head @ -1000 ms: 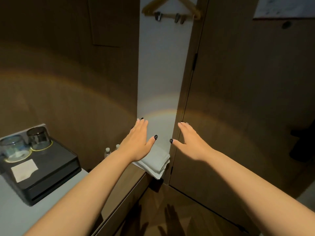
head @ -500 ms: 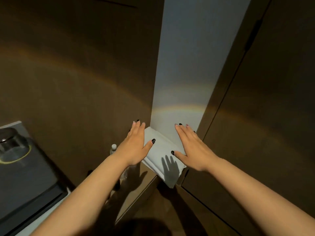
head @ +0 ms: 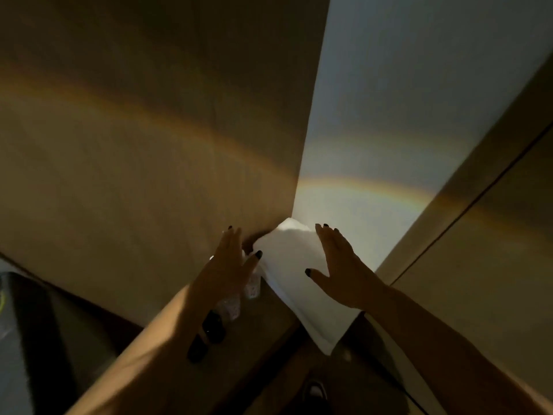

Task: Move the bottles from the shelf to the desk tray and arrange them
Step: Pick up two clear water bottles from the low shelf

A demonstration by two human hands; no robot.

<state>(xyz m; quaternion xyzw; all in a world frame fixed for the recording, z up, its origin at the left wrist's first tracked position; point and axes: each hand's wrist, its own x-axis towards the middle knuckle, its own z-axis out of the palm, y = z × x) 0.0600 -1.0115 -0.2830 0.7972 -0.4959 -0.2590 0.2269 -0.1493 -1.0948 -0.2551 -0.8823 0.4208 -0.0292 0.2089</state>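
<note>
Two small clear bottles [head: 251, 287] with patterned labels stand on a low wooden shelf [head: 263, 330], partly hidden under my left hand [head: 229, 265]. Two dark bottles [head: 213, 326] stand nearer me on the same shelf, beside my left forearm. My left hand hovers open just above the clear bottles, fingers spread, holding nothing. My right hand [head: 338, 265] is open too, held over a folded white towel [head: 293, 283] to the right of the bottles. The black desk tray [head: 36, 339] shows dimly at the lower left.
A wooden wall panel [head: 149, 145] rises close behind the shelf on the left. A pale wall strip [head: 389, 115] runs up the middle, and a wooden door [head: 493, 250] closes off the right. A dark shoe [head: 314, 393] is on the floor below.
The view has moved closer to the shelf and tilted down. Both hands have reached forward; the dark and clear bottles have come into view under my left hand. The glasses on the tray have left the frame.
</note>
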